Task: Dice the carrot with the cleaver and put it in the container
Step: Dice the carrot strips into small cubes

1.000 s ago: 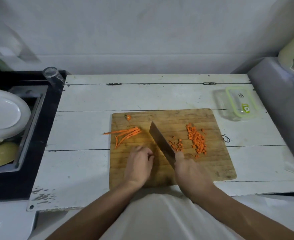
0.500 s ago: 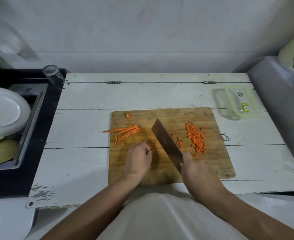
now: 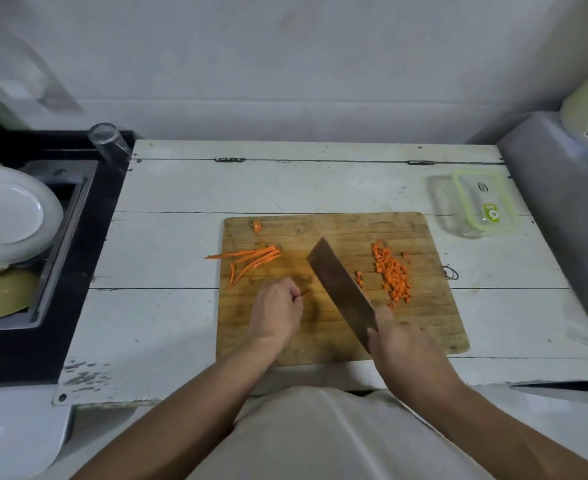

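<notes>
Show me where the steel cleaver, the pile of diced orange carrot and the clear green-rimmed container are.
steel cleaver (image 3: 337, 284): head view, middle of the blade's flat.
pile of diced orange carrot (image 3: 392, 273): head view, centre of the heap.
clear green-rimmed container (image 3: 483, 202): head view, middle of the lid.

The light is dim, soft and bluish, with no hard glare. A faint shadow lies on the cutting board (image 3: 341, 230) beside the left hand (image 3: 277, 311). The wide lens bends the table (image 3: 285, 188) edges, and the corners blur, most at the right edge.
</notes>
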